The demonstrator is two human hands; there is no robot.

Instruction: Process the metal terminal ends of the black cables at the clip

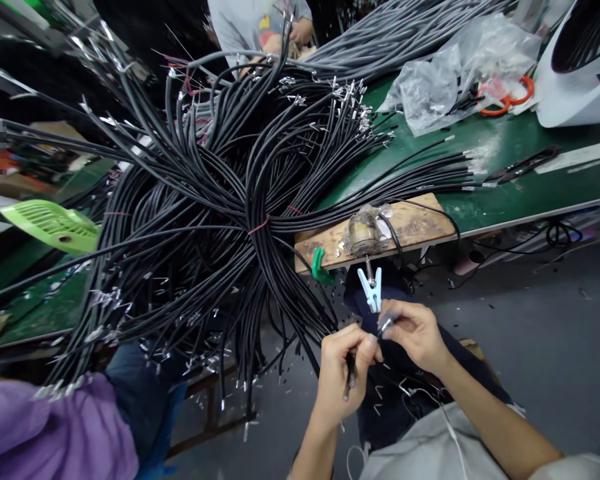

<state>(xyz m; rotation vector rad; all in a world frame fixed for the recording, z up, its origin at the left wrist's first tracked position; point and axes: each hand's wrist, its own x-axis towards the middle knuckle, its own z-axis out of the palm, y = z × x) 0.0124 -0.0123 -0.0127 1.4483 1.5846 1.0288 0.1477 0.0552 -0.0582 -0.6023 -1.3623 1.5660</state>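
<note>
My left hand (343, 363) is closed around a black cable, with a thin dark piece jutting out below its fingers. At the cable's end a silvery tip (386, 325) shows between my two hands. The fingers of my right hand (420, 331) are pinched at that tip; what exactly they grip is blurred. Just above my hands, a light blue clothespin (371, 290) is clipped on a metal shaft. The shaft comes out of a small taped motor (364, 231) on a wooden board (420, 223) at the table edge.
A large tied heap of black cables (260, 173) covers the table's left and hangs over its edge. Orange scissors (507, 100), a plastic bag (430, 87), pliers (527, 165) and a white fan (580, 73) lie rightward. A green clamp (321, 267) grips the board. Other people sit left and opposite.
</note>
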